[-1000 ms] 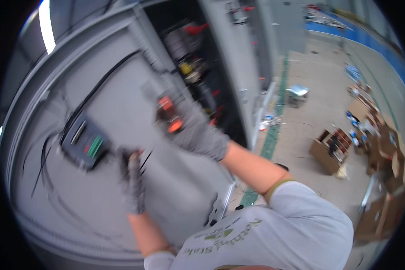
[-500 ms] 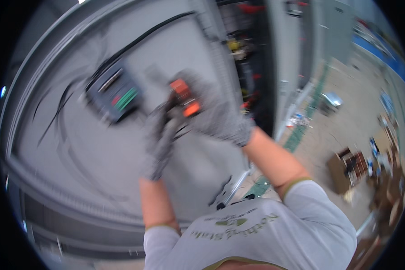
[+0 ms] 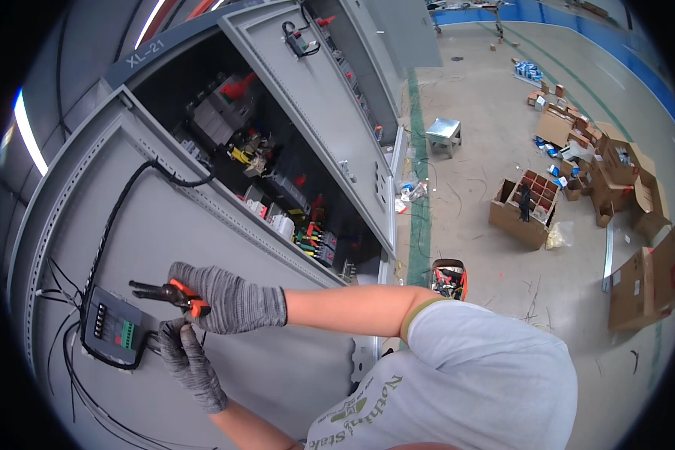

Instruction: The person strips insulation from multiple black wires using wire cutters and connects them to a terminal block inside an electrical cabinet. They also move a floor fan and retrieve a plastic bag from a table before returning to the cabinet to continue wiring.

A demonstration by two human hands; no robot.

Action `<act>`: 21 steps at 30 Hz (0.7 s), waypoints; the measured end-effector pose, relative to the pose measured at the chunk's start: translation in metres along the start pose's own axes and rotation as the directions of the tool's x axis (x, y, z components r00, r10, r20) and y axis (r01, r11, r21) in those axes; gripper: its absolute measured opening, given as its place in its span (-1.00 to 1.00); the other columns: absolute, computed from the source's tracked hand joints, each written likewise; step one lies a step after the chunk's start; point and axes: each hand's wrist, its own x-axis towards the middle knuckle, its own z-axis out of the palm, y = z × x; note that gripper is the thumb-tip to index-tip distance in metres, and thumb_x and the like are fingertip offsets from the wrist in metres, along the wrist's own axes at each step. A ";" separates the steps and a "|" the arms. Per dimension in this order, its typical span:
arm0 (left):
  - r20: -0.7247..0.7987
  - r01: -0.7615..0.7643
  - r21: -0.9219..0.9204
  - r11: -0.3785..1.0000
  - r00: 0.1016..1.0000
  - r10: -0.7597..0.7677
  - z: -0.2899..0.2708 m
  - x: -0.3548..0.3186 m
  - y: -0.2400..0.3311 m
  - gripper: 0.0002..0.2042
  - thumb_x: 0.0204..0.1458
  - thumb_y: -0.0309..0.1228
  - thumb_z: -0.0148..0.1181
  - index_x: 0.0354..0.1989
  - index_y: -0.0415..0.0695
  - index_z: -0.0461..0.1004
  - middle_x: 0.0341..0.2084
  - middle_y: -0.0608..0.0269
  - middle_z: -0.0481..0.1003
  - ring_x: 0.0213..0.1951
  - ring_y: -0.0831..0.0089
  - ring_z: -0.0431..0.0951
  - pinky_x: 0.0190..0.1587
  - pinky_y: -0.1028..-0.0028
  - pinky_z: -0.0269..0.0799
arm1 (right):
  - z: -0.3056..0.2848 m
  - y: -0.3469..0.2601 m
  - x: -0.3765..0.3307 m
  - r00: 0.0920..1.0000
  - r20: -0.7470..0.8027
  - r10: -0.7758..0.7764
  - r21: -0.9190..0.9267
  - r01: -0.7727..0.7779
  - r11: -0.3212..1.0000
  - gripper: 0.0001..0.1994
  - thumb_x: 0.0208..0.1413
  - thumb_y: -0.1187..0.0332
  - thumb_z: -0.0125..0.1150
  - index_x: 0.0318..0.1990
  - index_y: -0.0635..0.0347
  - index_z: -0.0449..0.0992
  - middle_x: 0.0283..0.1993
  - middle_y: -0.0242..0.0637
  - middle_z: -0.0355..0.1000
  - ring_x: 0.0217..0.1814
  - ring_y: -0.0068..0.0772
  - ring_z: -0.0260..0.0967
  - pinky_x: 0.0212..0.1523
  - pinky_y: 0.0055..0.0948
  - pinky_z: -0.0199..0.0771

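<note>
My right hand (image 3: 236,300), in a grey knit glove, is wrapped round the orange handles of a pair of wire strippers (image 3: 160,292). Their dark jaws point left, above a dark grey control module (image 3: 112,330) with a green terminal strip. Just below the tool is my left hand (image 3: 191,367), gloved too, its fingers drawn together close to the handle ends. Thin black wires (image 3: 153,343) run from the module's right edge into these fingers, which partly hide them. The module sits on a grey cabinet door panel (image 3: 240,382), with a black wrapped cable (image 3: 111,225) looping round it.
Beyond the door stands an open cabinet with breakers and coloured wiring (image 3: 307,236). On the floor to the right are a metal stool (image 3: 444,131), a divided cardboard box (image 3: 523,210), a tool box (image 3: 448,279) and several open cartons (image 3: 615,180). Loose wires (image 3: 75,360) hang left of the module.
The view has swung, showing more of the cabinet and floor. The strippers now point left toward the module, with my right hand above my left; both hands appear farther left and lower.
</note>
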 end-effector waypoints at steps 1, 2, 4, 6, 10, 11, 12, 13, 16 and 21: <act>-0.008 -0.003 -0.001 1.000 1.000 0.003 0.000 0.000 -0.002 -0.90 0.16 -0.50 -0.04 -0.30 -0.26 0.39 -0.41 0.36 0.39 -0.33 0.58 0.31 -0.19 0.56 0.25 | -0.004 -0.001 -0.003 1.000 -0.025 -0.010 -0.006 0.010 1.000 -0.64 -0.13 0.43 0.15 -0.13 0.19 0.23 -0.45 -0.03 0.29 -0.38 0.13 0.32 -0.37 -0.17 0.34; -0.016 -0.007 0.001 1.000 1.000 0.007 0.001 0.002 -0.005 -0.91 0.16 -0.50 -0.04 -0.31 -0.26 0.38 -0.41 0.34 0.39 -0.33 0.57 0.31 -0.17 0.55 0.26 | -0.011 -0.002 -0.006 0.998 -0.051 -0.021 -0.010 0.020 1.000 -0.64 -0.14 0.44 0.15 -0.14 0.21 0.24 -0.44 -0.02 0.30 -0.38 0.13 0.32 -0.37 -0.17 0.35; -0.039 -0.030 0.005 1.000 0.999 0.030 0.009 0.004 -0.010 -0.91 0.17 -0.51 -0.05 -0.30 -0.26 0.37 -0.41 0.32 0.38 -0.31 0.55 0.32 -0.14 0.53 0.26 | -0.023 0.005 -0.016 0.993 -0.112 -0.030 -0.061 0.023 0.998 -0.65 -0.10 0.36 0.14 -0.13 0.21 0.25 -0.46 -0.04 0.28 -0.42 0.11 0.31 -0.39 -0.19 0.34; -0.068 -0.057 0.047 0.997 0.996 0.060 0.015 -0.002 -0.009 -0.91 0.17 -0.51 -0.06 -0.29 -0.26 0.37 -0.41 0.30 0.38 -0.30 0.53 0.33 -0.11 0.51 0.26 | -0.033 0.012 -0.030 0.994 -0.109 -0.021 -0.098 0.011 0.995 -0.66 -0.08 0.35 0.15 -0.13 0.21 0.26 -0.46 -0.06 0.29 -0.44 0.07 0.31 -0.39 -0.20 0.34; -0.105 -0.093 0.140 0.986 0.989 0.108 0.007 -0.012 -0.013 -0.91 0.17 -0.51 -0.05 -0.29 -0.28 0.36 -0.33 0.21 0.36 -0.24 0.43 0.33 -0.07 0.47 0.27 | -0.061 0.024 -0.074 0.978 0.000 0.210 -0.082 -0.209 0.974 -0.72 -0.05 0.34 0.14 -0.17 0.16 0.28 -0.45 -0.20 0.28 -0.41 -0.17 0.31 -0.33 -0.28 0.35; -0.088 -0.111 0.168 0.980 0.988 0.127 0.005 -0.013 -0.011 -0.89 0.18 -0.50 -0.05 -0.28 -0.29 0.36 -0.30 0.18 0.34 -0.23 0.39 0.32 -0.04 0.46 0.26 | -0.067 0.034 -0.089 0.968 0.013 0.251 -0.080 -0.249 0.965 -0.72 -0.06 0.34 0.14 -0.18 0.14 0.29 -0.43 -0.25 0.26 -0.38 -0.26 0.29 -0.30 -0.32 0.34; -0.096 -0.125 0.165 0.978 0.985 0.142 0.002 -0.016 -0.019 -0.82 0.20 -0.40 -0.04 -0.20 -0.30 0.37 -0.25 0.17 0.35 -0.17 0.37 0.33 0.02 0.43 0.23 | -0.075 0.042 -0.105 0.955 0.014 0.297 -0.099 -0.294 0.951 -0.70 -0.07 0.32 0.17 -0.16 0.13 0.29 -0.40 -0.24 0.27 -0.37 -0.26 0.29 -0.30 -0.33 0.35; -0.113 -0.164 0.164 0.973 0.977 0.183 0.005 -0.018 -0.015 -0.74 0.20 -0.31 -0.04 -0.13 -0.29 0.36 -0.20 0.15 0.36 -0.11 0.34 0.32 0.07 0.39 0.20 | -0.083 0.050 -0.125 0.962 -0.024 0.274 -0.121 -0.274 0.954 -0.65 -0.07 0.32 0.17 -0.12 0.15 0.27 -0.40 -0.14 0.29 -0.37 -0.12 0.32 -0.31 -0.24 0.35; -0.064 -0.305 0.273 0.912 0.940 0.334 -0.007 -0.022 0.005 -0.45 0.20 -0.05 -0.12 0.17 -0.29 0.19 0.12 0.04 0.28 0.19 0.22 0.22 0.27 0.26 0.03 | -0.103 0.064 -0.198 0.903 -0.111 0.415 -0.212 -0.430 0.878 -0.57 -0.08 0.32 0.17 -0.01 0.18 0.27 -0.37 -0.02 0.33 -0.34 0.03 0.34 -0.30 -0.14 0.34; -0.141 -0.482 0.150 0.863 0.854 0.501 -0.027 -0.041 0.004 -0.32 0.18 0.06 -0.24 0.27 -0.30 0.07 0.25 0.01 0.12 0.29 0.18 0.09 0.33 0.23 -0.12 | -0.132 0.026 -0.323 0.622 -0.193 0.759 -0.216 -0.781 0.586 -0.64 -0.06 0.36 0.16 -0.07 0.19 0.28 -0.33 -0.07 0.35 -0.32 -0.06 0.34 -0.27 -0.25 0.38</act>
